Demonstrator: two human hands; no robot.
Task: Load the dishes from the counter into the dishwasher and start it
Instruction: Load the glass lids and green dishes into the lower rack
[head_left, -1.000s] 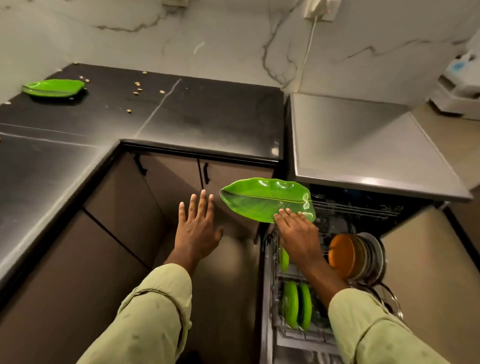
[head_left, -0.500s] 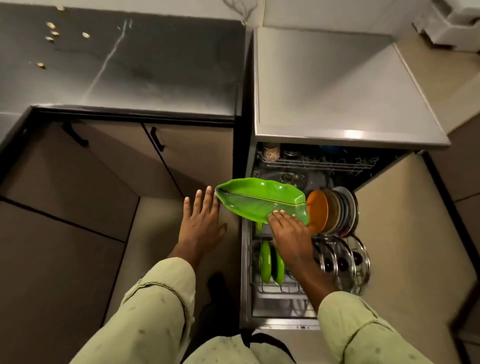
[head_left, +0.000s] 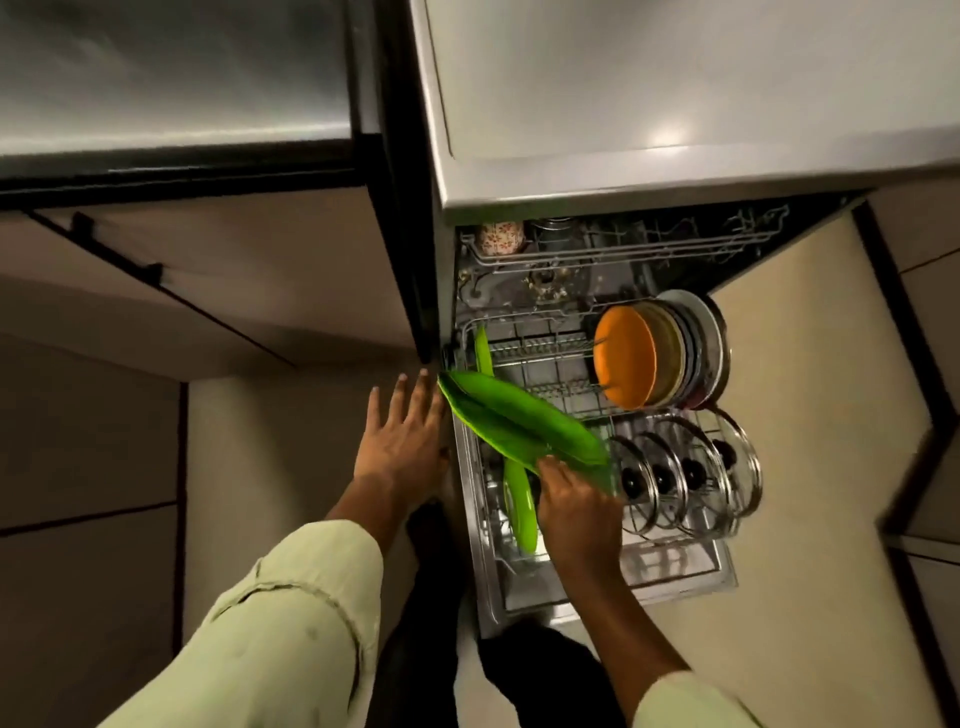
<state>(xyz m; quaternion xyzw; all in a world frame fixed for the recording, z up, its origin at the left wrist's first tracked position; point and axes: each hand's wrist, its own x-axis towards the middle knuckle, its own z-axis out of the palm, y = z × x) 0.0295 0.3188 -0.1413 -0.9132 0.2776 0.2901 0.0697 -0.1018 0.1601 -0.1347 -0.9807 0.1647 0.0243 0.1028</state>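
Right grip (head_left: 576, 512): fingers curled over the near end of the green leaf-shaped plastic plate (head_left: 519, 421), clamped on it. The plate is tilted steeply on its edge and lies diagonally above the front left part of the pulled-out wire lower rack (head_left: 540, 353) of the dishwasher. Its far tip reaches the rack's left rim.

Left grip (head_left: 402, 436): fingers straight and spread apart, holding nothing, just beside the plate's far tip; contact cannot be judged.

Under the held plate, a round green plate (head_left: 517, 506) stands on edge in the rack, and a second green plate (head_left: 482, 351) stands further back. To the right, an orange bowl (head_left: 623, 364) fronts a row of upright steel plates (head_left: 696, 348). Nearer the camera stands a row of glass lids with black knobs (head_left: 685, 467). A patterned cup (head_left: 498, 236) sits in the upper rack. The dark counter (head_left: 171, 78) lies at upper left.
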